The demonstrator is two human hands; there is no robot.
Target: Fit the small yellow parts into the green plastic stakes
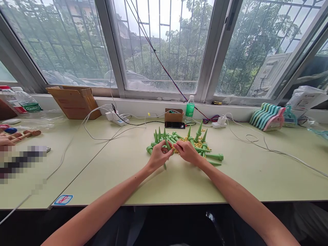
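Observation:
My left hand [157,158] is closed around a green plastic spike [167,145], whose pointed end shows below the fingers. Close against it, my right hand [189,152] has its fingers pinched together; whatever they hold is too small or hidden to name. Around both hands lie several more green spikes with capped ends [214,156], some standing tip up and others on their sides. Small yellow pieces [198,145] are heaped among them, just behind my right hand.
Behind the pile are a black phone [174,125], a small cardboard box [174,115] and a green-labelled bottle [190,108]. White cables [256,140] cross the table. Pastel plastic hangers [268,117] stand at right. Another person's hand [9,138] is at far left, by wooden pieces.

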